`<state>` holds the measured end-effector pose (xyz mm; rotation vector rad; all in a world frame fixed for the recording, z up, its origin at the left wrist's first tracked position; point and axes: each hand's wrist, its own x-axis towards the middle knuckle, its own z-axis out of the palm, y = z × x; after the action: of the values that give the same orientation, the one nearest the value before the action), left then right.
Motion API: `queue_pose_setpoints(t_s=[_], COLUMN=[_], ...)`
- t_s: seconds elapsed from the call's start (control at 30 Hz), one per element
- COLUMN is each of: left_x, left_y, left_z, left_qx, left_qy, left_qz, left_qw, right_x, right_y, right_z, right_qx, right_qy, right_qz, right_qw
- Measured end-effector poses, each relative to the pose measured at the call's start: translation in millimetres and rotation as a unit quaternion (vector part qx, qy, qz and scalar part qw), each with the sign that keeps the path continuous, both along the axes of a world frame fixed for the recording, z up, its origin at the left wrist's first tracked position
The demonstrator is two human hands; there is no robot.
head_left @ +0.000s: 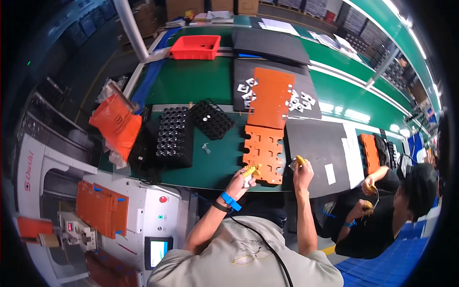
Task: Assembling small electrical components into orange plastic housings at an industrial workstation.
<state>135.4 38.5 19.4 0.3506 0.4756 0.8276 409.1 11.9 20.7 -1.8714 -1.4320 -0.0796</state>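
Observation:
An orange plastic fixture plate [262, 152] with cut-outs lies at the table's front edge, joined to a flat orange panel [270, 98] behind it. My left hand [240, 182], with yellow finger covers, is closed at the plate's near left corner. Something white shows under its fingers, too small to name. Right of the plate, my right hand [302, 176] is pinched, also in yellow finger covers. A small pale piece [292, 165] shows at its fingertips. Small white squares with black centres [301, 101] lie on both sides of the panel.
Black trays of round cells [173, 129] stand left of the plate, near an orange bag [117, 125]. A red bin [196, 48] sits at the back. Dark boards [315, 148] lie to the right. A co-worker [387, 210] works at far right; a white machine [155, 205] stands left.

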Motion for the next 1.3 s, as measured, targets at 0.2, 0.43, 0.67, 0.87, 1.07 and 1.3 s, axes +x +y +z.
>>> queue_pose_setpoints(t_s=[0.2,0.43,0.67,0.87,1.07,1.3], left_x=[-20,-42,-52,-99,-158,-166], left_y=[2,-2,-6,-2,-16,-36], left_z=[-10,-15,8,5,-9,-12], left_qx=[-0.029,-0.048,-0.036,-0.052,-0.019,-0.04], left_qy=[-0.003,-0.036,-0.022,-0.053,-0.073,-0.094], left_qz=[0.036,0.052,0.054,0.154,0.22,0.231], left_qw=[0.999,0.997,0.998,0.985,0.973,0.967], right_x=[-29,-11,-137,-214,-261,-313], right_y=[-1,-8,21,48,102,179], right_z=[7,6,67,72,92,112], right_qx=[-0.016,-0.018,0.088,0.041,0.05,-0.017], right_qy=[-0.01,0.053,-0.002,0.016,0.068,0.006], right_qz=[0.052,0.077,0.304,0.493,0.489,0.38], right_qw=[0.998,0.995,0.949,0.869,0.868,0.925])
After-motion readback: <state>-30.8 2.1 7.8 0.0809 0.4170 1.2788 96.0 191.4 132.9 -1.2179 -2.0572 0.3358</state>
